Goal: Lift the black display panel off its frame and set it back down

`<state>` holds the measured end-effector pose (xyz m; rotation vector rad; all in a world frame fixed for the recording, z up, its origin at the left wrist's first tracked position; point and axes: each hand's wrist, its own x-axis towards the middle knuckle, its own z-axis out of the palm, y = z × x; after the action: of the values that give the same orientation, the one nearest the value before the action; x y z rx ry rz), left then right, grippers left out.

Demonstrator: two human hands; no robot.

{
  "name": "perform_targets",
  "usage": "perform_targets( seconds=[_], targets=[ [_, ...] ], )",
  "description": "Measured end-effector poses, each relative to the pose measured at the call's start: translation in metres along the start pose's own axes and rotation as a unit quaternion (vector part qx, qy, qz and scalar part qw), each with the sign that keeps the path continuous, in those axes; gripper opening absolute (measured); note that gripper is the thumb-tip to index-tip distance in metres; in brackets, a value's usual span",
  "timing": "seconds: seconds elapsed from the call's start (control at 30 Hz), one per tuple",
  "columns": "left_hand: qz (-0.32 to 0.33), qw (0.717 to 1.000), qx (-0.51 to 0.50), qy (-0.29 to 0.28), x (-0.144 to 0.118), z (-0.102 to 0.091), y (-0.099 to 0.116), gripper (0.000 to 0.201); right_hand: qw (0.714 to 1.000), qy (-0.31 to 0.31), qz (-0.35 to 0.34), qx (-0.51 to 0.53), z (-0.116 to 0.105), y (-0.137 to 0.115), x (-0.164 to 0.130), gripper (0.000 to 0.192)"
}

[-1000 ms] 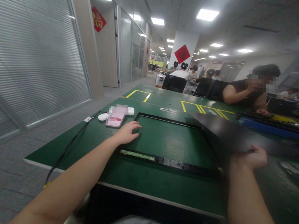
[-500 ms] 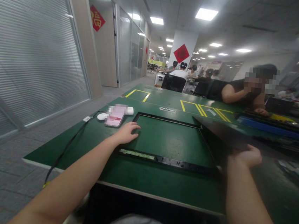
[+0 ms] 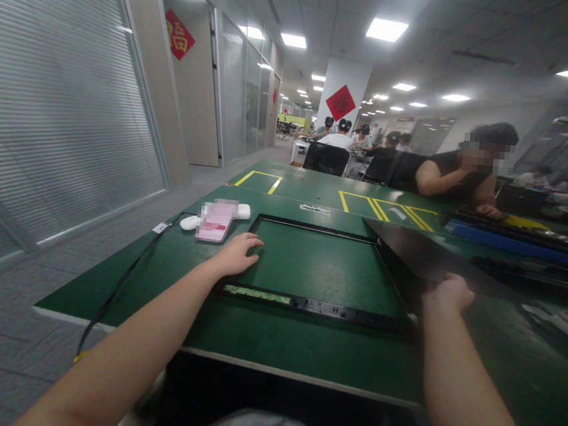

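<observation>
Fingers of left hand spread flat, pressing left edge of black frame lying on green table. Right hand clenched on near edge of dark panel, held tilted above frame's right side. Pink phone just beyond left hand; co-worker at far side.

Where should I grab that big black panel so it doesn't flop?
Probably by its long edges, one of your hands on each side. The panel is wide, thin and tilted, and only the right hand holds its near edge. The left hand rests on the frame.
</observation>
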<state>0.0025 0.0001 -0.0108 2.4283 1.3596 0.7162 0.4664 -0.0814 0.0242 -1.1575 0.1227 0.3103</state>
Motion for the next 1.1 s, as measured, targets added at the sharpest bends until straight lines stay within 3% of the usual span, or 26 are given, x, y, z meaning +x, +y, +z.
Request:
perform_targets(
  seconds=[0.27, 0.8, 1.1],
  targets=[
    [-0.006, 1.0, -0.015, 0.005, 0.0, 0.0, 0.0, 0.038, 0.999, 0.027, -0.001, 0.032, 0.002, 0.017, 0.014, 0.033],
    [-0.008, 1.0, 0.014, -0.012, -0.001, -0.001, 0.003, 0.039, 0.999, 0.016, 0.023, 0.033, 0.0, 0.032, 0.035, 0.054],
    [-0.006, 1.0, -0.001, -0.003, 0.0, 0.001, 0.001, 0.037, 0.996, 0.007, 0.08, 0.033, -0.002, 0.04, 0.056, 0.046]
  ],
)
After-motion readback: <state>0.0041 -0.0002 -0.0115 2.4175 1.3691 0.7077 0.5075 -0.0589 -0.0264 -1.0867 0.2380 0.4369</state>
